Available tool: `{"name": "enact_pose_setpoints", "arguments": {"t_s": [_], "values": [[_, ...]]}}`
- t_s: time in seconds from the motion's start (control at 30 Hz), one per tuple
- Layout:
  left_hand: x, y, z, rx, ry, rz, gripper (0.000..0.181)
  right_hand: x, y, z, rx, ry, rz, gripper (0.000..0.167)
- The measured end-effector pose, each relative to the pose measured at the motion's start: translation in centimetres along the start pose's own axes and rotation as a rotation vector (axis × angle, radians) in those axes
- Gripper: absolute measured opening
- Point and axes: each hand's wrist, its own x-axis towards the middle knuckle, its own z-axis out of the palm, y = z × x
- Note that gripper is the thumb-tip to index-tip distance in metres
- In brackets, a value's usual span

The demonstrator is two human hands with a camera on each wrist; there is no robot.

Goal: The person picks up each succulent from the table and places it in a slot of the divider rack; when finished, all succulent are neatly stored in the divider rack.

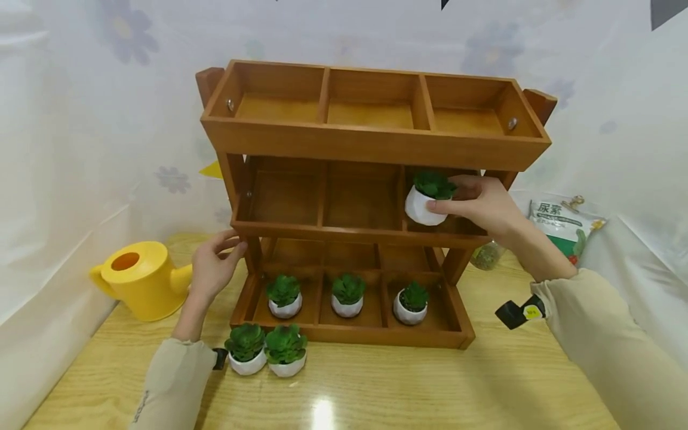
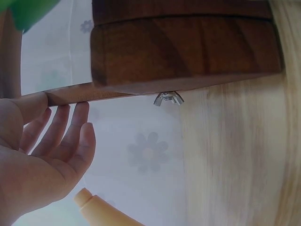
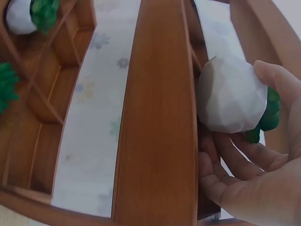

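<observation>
My right hand holds a potted succulent at the right compartment of the middle tier of a wooden plant shelf. Its thumb presses the white faceted pot, while the other fingers reach round behind; in the right wrist view the pot is above the tier's front board. My left hand grips the shelf's left post just under the middle tier, thumb in front. On the bottom tier, one potted succulent stands in each compartment: left, middle and right.
Two more potted succulents stand on the table before the shelf's left front corner. A yellow watering can is at the left. Behind the right arm are a white-and-green bag and a small jar.
</observation>
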Motion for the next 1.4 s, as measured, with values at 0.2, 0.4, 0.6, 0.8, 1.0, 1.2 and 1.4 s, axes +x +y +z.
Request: {"name": "enact_pose_setpoints", "arguments": {"t_s": [0.2,0.4,0.6,0.8,1.0,1.2,1.4], "values": [[0.0,0.1,0.0,0.001,0.002,-0.001,0.037,1.1,0.4,-0.4,-0.030,0.014,0.002,0.083],[-0.2,0.2,0.0,0.001,-0.004,-0.014,0.037,2.3,0.6,-0.7,-0.071,0.022,-0.041,0.087],[-0.2,0.3,0.0,-0.009,-0.008,-0.019,0.037,3.3,0.6,-0.8,-0.134,0.004,-0.088,0.090],[-0.2,0.1,0.1,-0.011,-0.012,-0.027,0.037,4.3,0.6,-0.5,-0.085,-0.054,-0.166,0.085],[-0.1,0.0,0.1,-0.005,-0.001,-0.022,0.036,4.4,0.2,-0.9,-0.088,-0.099,-0.099,0.092],[0.1,0.1,0.1,-0.004,0.013,-0.011,0.035,4.5,0.0,-1.1,-0.203,-0.054,-0.133,0.101],[-0.1,-0.1,0.1,0.004,0.006,-0.016,0.035,4.3,0.4,-0.8,-0.328,-0.017,-0.201,0.101]]}}
